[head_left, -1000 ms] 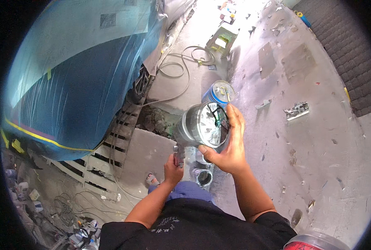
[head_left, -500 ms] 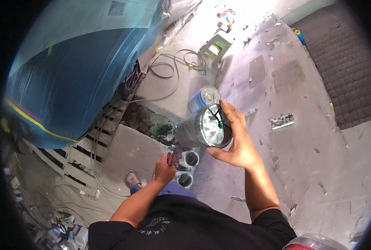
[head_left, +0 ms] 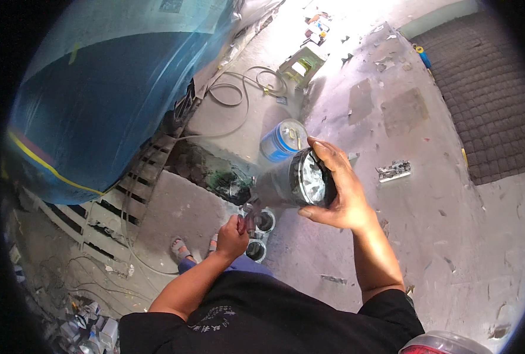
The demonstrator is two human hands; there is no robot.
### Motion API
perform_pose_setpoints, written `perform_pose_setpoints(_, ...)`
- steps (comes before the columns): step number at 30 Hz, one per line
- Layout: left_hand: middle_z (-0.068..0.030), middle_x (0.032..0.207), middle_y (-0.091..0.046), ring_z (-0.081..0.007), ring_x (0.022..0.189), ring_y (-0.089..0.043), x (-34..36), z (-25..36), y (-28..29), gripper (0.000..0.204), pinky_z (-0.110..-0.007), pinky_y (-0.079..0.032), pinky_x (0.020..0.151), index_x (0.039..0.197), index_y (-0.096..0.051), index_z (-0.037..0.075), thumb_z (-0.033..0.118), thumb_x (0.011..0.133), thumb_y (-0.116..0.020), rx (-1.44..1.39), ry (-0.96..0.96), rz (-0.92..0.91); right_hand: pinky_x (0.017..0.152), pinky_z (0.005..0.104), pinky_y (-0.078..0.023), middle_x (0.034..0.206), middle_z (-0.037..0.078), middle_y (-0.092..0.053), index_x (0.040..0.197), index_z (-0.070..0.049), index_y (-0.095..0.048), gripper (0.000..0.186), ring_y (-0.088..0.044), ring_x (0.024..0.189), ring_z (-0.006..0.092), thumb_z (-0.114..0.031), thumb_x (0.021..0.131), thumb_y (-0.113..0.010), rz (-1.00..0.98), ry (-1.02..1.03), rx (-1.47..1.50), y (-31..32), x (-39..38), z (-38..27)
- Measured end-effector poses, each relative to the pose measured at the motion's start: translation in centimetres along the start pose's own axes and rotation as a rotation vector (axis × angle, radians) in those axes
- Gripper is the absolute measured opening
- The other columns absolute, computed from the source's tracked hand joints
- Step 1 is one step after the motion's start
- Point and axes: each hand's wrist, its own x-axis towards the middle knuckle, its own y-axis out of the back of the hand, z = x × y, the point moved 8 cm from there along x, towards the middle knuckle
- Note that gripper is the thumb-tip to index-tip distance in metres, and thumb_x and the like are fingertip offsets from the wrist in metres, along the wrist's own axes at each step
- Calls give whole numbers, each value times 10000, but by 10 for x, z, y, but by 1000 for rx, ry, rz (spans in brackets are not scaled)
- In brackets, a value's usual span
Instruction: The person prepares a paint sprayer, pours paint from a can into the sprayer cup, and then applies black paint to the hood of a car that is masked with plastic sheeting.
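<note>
The cup (head_left: 286, 182) in my right hand (head_left: 344, 194) looks smooth, glossy plastic; the tool (head_left: 252, 219) in my left hand (head_left: 231, 242), metallic. The sheet (head_left: 115, 106) is shiny plastic, the floor (head_left: 401, 248) rough and matt, the mat (head_left: 498, 118) quilted cloth.

Sheeted vehicle (head_left: 112, 100) under translucent blue plastic, yellow tape along its lower edge. Slatted floor grate (head_left: 100, 223) right beside the vehicle, near side. Dusty concrete floor (head_left: 182, 203), right of vehicle; rough dark pit (head_left: 203, 171) in it, nearer the vehicle than the far-right stuff. Beige hose (head_left: 227, 105) loops just right of vehicle, pale green stool (head_left: 292, 76) farther right. Dark quilted sheet (head_left: 504, 100) well right of vehicle. Grey scuffed patchy surface (head_left: 357, 141) between; floor or wall, can't tell. Strong white glare right of vehicle, far end. Junk pile (head_left: 88, 330) below vehicle, blurry.
</note>
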Motion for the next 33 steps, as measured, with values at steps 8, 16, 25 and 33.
perform_pose_setpoints(8,-229,705,-593,-480,718,-584,-5,-3,2,110,-549,-442,617,811,-487,47,95,820,-585,80,51,-11,1019,431,-417,1239,225,-540,1391,42,-396,942,-535,1151,372,-225,613,-855,312,-387,79,-6,-19,4)
perform_pose_setpoints(16,-234,708,-592,-492,732,-581,-8,-1,0,105,-558,-442,636,851,-491,41,87,816,-579,49,26,-40,1087,486,-337,1439,262,-413,1466,1,-318,1059,-440,1306,423,-378,640,-862,60,-31,-96,4,-16,-11)
perform_pose_setpoints(25,-247,744,-610,-492,760,-596,-16,18,-1,132,-555,-460,658,872,-492,32,96,807,-587,46,34,-120,1061,481,-375,1397,233,-490,1423,34,-386,1021,-476,1287,399,-227,552,-851,79,166,-13,17,-15,-21)
perform_pose_setpoints(33,-243,748,-628,-481,745,-611,-20,16,1,140,-570,-465,658,891,-515,36,130,825,-594,139,37,-87,1039,463,-405,1361,220,-519,1426,16,-379,1014,-514,1229,396,-175,541,-835,220,-29,-7,8,-29,-20)
